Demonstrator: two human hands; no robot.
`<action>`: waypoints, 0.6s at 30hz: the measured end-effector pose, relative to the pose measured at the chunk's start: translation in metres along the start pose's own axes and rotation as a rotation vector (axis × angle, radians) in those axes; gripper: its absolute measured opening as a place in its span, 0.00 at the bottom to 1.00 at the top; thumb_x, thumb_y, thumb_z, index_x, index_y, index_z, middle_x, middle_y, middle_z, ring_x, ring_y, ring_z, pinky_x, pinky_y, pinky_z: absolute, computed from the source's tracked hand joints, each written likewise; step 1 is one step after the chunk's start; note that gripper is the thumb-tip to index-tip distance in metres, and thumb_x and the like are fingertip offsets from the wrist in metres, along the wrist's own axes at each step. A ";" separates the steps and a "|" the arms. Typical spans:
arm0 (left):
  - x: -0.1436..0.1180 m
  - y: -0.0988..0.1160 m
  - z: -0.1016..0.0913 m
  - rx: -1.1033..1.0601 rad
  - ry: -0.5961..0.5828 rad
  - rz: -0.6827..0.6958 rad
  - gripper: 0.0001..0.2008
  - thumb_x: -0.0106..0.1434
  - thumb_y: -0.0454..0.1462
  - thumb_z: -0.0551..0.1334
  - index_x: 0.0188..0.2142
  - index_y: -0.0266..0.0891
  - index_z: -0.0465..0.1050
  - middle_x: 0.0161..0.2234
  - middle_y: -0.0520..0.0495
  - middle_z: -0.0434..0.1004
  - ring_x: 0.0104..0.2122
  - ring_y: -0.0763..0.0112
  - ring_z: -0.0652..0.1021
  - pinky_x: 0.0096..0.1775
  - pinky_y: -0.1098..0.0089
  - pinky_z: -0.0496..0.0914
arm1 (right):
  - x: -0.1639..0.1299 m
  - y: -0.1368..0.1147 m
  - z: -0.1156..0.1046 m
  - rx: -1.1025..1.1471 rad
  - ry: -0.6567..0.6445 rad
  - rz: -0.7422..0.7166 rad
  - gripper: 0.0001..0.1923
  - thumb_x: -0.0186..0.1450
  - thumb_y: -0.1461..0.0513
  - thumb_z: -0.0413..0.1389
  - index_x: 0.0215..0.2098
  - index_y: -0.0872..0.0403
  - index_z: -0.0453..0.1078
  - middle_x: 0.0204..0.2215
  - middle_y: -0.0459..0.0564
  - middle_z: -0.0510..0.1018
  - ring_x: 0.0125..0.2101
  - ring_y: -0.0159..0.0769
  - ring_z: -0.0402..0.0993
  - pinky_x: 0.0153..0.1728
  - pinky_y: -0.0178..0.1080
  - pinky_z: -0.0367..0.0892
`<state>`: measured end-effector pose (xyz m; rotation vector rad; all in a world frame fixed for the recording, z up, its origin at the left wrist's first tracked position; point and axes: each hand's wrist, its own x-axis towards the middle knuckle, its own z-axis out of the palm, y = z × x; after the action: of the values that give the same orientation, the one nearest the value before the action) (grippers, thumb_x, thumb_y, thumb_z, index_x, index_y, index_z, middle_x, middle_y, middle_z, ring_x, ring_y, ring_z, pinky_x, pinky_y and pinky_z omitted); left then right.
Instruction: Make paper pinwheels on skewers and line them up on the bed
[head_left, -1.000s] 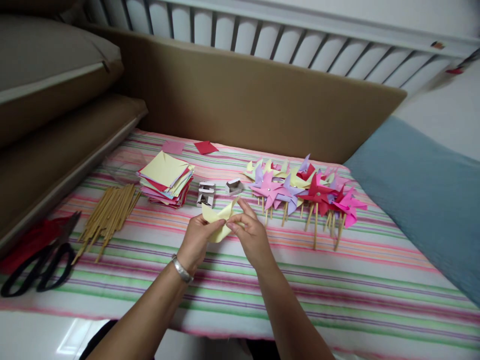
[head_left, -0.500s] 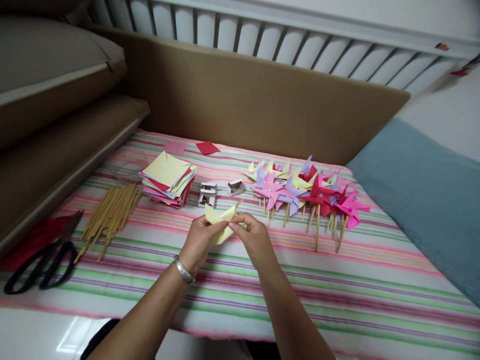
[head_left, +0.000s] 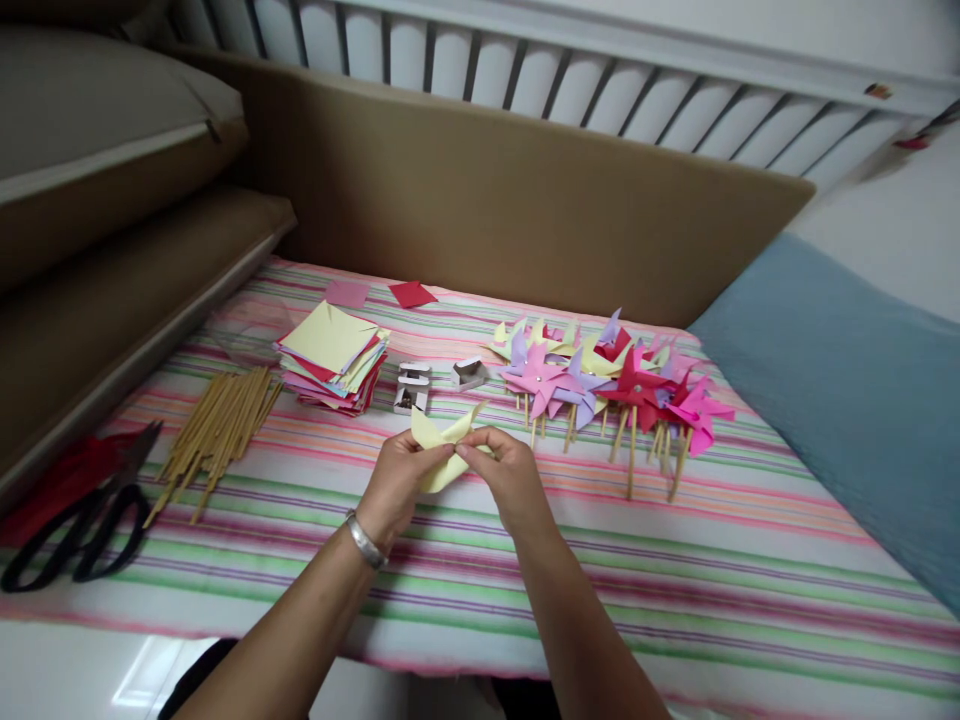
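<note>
1. The left hand [head_left: 401, 478] and the right hand [head_left: 504, 472] meet above the striped cloth [head_left: 675, 560], fingertips pressed together on one pale yellow paper piece [head_left: 437, 445]. Each hand pinches it from its own side, so the curled flaps are kept bent toward the middle and cannot spring flat.
2. The paper is lifted clear of the cloth, between the two hands, roughly at the centre of the work area. Held there, both thumbs can reach its centre.
3. A stack of coloured paper squares [head_left: 334, 357] lies to the left, near the left hand, with a bundle of wooden sticks [head_left: 217, 430] just beside it. Both look laid out as supplies within easy reach.
4. Small metal-looking boxes [head_left: 412, 387] sit between the stack and the hands; what is in them is too small to tell.
5. Finished pinwheels [head_left: 607, 385] on sticks lie grouped to the right, well apart from the raw materials.
6. Black scissors [head_left: 79, 525] rest at the far left edge, untouched.
7. A bracelet [head_left: 364, 538] circles the left wrist.
</note>
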<state>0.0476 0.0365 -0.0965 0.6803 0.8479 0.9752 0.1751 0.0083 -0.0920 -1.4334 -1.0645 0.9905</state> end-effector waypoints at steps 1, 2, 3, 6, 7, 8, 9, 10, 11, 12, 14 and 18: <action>-0.001 0.001 0.000 -0.005 -0.008 -0.010 0.13 0.42 0.36 0.72 0.29 0.34 0.78 0.27 0.46 0.81 0.26 0.70 0.77 0.30 0.72 0.68 | 0.000 0.001 0.000 0.017 0.001 0.000 0.07 0.51 0.58 0.61 0.24 0.53 0.71 0.25 0.45 0.76 0.28 0.35 0.71 0.32 0.36 0.64; -0.001 0.001 0.000 -0.010 -0.019 -0.020 0.12 0.43 0.36 0.71 0.29 0.34 0.78 0.27 0.46 0.81 0.26 0.70 0.77 0.30 0.72 0.68 | 0.000 0.001 0.000 0.032 0.004 0.001 0.07 0.51 0.58 0.61 0.24 0.54 0.71 0.25 0.45 0.76 0.28 0.35 0.71 0.32 0.36 0.64; -0.001 0.002 0.000 -0.016 -0.031 -0.027 0.12 0.43 0.36 0.71 0.29 0.33 0.79 0.27 0.46 0.81 0.26 0.71 0.77 0.30 0.73 0.68 | 0.000 0.002 0.000 0.044 0.009 0.000 0.07 0.51 0.58 0.61 0.24 0.54 0.71 0.25 0.45 0.76 0.28 0.35 0.71 0.32 0.36 0.64; -0.002 0.003 -0.001 -0.031 -0.066 -0.039 0.10 0.45 0.36 0.71 0.29 0.34 0.78 0.27 0.46 0.81 0.26 0.72 0.77 0.31 0.73 0.68 | 0.000 0.003 0.000 0.061 0.015 0.002 0.08 0.51 0.58 0.61 0.24 0.54 0.71 0.25 0.45 0.76 0.27 0.35 0.71 0.31 0.36 0.65; -0.002 0.003 -0.001 -0.031 -0.077 -0.041 0.10 0.45 0.36 0.71 0.29 0.34 0.78 0.27 0.46 0.81 0.26 0.72 0.77 0.31 0.73 0.68 | 0.000 0.003 0.000 0.061 0.015 0.000 0.08 0.51 0.58 0.61 0.24 0.54 0.71 0.24 0.45 0.76 0.27 0.35 0.71 0.31 0.36 0.65; -0.002 0.003 -0.001 -0.029 -0.088 -0.042 0.11 0.45 0.36 0.71 0.29 0.33 0.78 0.28 0.46 0.81 0.26 0.71 0.77 0.31 0.73 0.68 | 0.000 0.003 0.000 0.058 0.015 -0.007 0.08 0.52 0.58 0.61 0.24 0.54 0.70 0.24 0.45 0.76 0.27 0.34 0.70 0.31 0.36 0.65; -0.002 0.003 -0.001 -0.026 -0.097 -0.042 0.11 0.44 0.36 0.71 0.30 0.33 0.78 0.28 0.45 0.81 0.26 0.71 0.77 0.31 0.73 0.68 | 0.000 0.004 0.000 0.058 0.015 -0.016 0.07 0.52 0.58 0.61 0.25 0.54 0.70 0.24 0.45 0.76 0.27 0.34 0.70 0.30 0.36 0.65; -0.002 0.004 -0.001 -0.025 -0.104 -0.041 0.12 0.44 0.35 0.71 0.30 0.33 0.78 0.28 0.45 0.81 0.27 0.71 0.77 0.32 0.73 0.68 | 0.000 0.004 0.000 0.062 0.016 -0.027 0.07 0.52 0.59 0.60 0.25 0.53 0.69 0.24 0.44 0.75 0.27 0.34 0.70 0.29 0.35 0.65; -0.002 0.004 0.000 -0.026 -0.107 -0.039 0.12 0.44 0.35 0.71 0.30 0.33 0.78 0.28 0.45 0.81 0.27 0.70 0.77 0.32 0.72 0.68 | -0.001 0.003 0.001 0.072 0.018 -0.037 0.07 0.53 0.59 0.60 0.26 0.53 0.68 0.25 0.44 0.75 0.27 0.34 0.70 0.29 0.35 0.65; -0.002 0.004 0.000 -0.030 -0.108 -0.038 0.12 0.44 0.35 0.71 0.30 0.33 0.78 0.29 0.45 0.81 0.27 0.70 0.77 0.32 0.72 0.68 | -0.001 0.003 0.002 0.085 0.020 -0.043 0.07 0.53 0.60 0.60 0.27 0.53 0.67 0.26 0.44 0.75 0.27 0.33 0.70 0.29 0.34 0.66; -0.002 0.004 0.001 -0.044 -0.106 -0.034 0.12 0.44 0.35 0.71 0.30 0.33 0.78 0.29 0.45 0.81 0.27 0.70 0.77 0.33 0.71 0.68 | -0.002 0.002 0.004 0.116 0.019 -0.046 0.08 0.53 0.61 0.59 0.31 0.52 0.66 0.29 0.44 0.76 0.29 0.34 0.71 0.29 0.34 0.66; -0.001 0.003 0.001 -0.048 -0.108 -0.041 0.15 0.42 0.35 0.72 0.32 0.33 0.78 0.30 0.43 0.81 0.28 0.69 0.78 0.34 0.71 0.69 | -0.006 -0.004 0.006 0.120 0.016 -0.063 0.21 0.55 0.62 0.57 0.47 0.50 0.63 0.30 0.46 0.76 0.30 0.35 0.73 0.31 0.36 0.68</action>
<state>0.0467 0.0370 -0.0932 0.6664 0.7387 0.9110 0.1675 0.0047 -0.0881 -1.3008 -1.0151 0.9799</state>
